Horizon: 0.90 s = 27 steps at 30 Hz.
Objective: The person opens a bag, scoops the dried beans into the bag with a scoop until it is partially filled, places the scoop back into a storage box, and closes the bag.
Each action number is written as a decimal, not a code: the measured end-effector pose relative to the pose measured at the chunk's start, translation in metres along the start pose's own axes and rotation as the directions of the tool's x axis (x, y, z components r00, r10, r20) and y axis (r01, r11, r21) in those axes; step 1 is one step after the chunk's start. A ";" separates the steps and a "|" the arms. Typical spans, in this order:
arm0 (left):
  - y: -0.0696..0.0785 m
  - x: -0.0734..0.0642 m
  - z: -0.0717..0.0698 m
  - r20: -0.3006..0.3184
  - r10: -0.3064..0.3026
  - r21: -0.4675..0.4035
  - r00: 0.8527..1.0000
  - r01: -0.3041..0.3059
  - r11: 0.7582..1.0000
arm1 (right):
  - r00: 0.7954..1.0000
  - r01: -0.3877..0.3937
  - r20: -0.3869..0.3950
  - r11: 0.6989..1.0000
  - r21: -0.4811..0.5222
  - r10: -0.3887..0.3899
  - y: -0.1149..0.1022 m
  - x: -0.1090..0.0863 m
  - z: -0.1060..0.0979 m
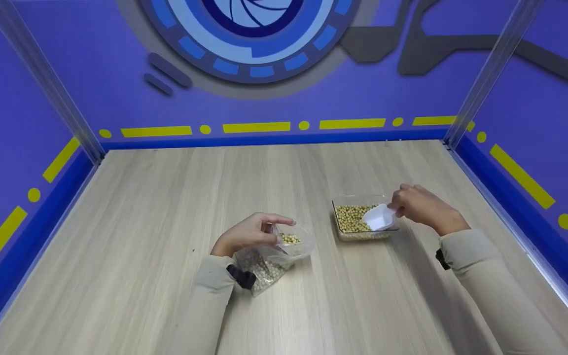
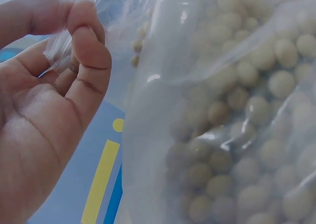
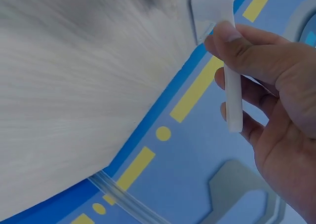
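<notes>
Fingers [image 2: 91,61] of the left hand [image 1: 248,232] pinch the edge of a clear plastic bag; those of the right hand [image 1: 422,207] grip the handle of a white scoop. Blue-purple panels [image 1: 91,88] enclose the pale wood-grain table [image 1: 141,246]. The bag [image 2: 143,157] rests on it beneath the left wrist, mouth open, partly filled. Right of the bag and apart from it stands a clear rectangular container [image 1: 355,200]. The scoop [image 1: 379,217] slants into the container's right side, its tip at the round, yellowish beans [image 1: 350,219].

No text, label, brand or number is readable here.
</notes>
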<state>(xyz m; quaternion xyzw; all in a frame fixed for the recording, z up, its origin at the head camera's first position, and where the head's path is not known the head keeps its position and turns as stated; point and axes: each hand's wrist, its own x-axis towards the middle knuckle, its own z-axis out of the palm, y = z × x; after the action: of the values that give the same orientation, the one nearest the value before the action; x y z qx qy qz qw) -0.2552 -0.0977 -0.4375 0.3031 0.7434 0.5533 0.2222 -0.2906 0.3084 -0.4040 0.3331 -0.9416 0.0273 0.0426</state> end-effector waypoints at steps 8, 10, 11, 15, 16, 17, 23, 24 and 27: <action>0.003 -0.002 0.001 -0.004 -0.005 0.010 1.000 0.005 1.000 | 0.997 0.067 -0.030 0.997 0.046 -0.066 0.006 0.001 0.013; 0.004 -0.002 0.001 -0.006 -0.005 0.012 1.000 0.005 1.000 | 0.997 0.069 -0.028 0.996 0.060 -0.067 0.006 0.003 0.015; 0.004 -0.002 0.001 -0.004 -0.005 0.010 1.000 0.005 1.000 | 0.998 0.067 -0.025 0.995 0.069 -0.065 0.006 0.003 0.017; 0.003 -0.002 0.001 0.001 0.000 0.007 1.000 0.000 1.000 | 0.998 0.061 -0.020 0.993 0.103 -0.059 0.005 0.004 0.021; 0.003 -0.002 0.001 0.003 0.000 0.007 1.000 0.000 1.000 | 0.998 0.068 -0.026 0.992 0.108 -0.065 0.006 0.004 0.022; 0.003 -0.002 0.002 0.003 0.000 0.006 1.000 0.000 1.000 | 0.997 0.076 -0.035 0.991 0.114 -0.072 0.006 0.004 0.023; 0.002 -0.001 0.002 -0.012 -0.005 0.016 1.000 0.005 1.000 | 0.991 0.118 -0.085 0.979 0.166 -0.104 0.005 0.007 0.028; 0.002 -0.001 0.002 -0.010 -0.005 0.012 1.000 0.005 1.000 | 0.991 0.117 -0.088 0.977 0.178 -0.102 0.004 0.008 0.029; 0.001 0.000 0.001 -0.003 -0.005 0.000 1.000 0.005 1.000 | 0.991 0.114 -0.093 0.973 0.201 -0.097 0.003 0.009 0.031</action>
<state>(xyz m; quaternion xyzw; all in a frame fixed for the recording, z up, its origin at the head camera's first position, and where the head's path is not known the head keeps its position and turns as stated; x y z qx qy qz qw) -0.2540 -0.0968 -0.4368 0.3005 0.7446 0.5530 0.2225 -0.3020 0.3028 -0.4341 0.3839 -0.9120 0.1363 0.0481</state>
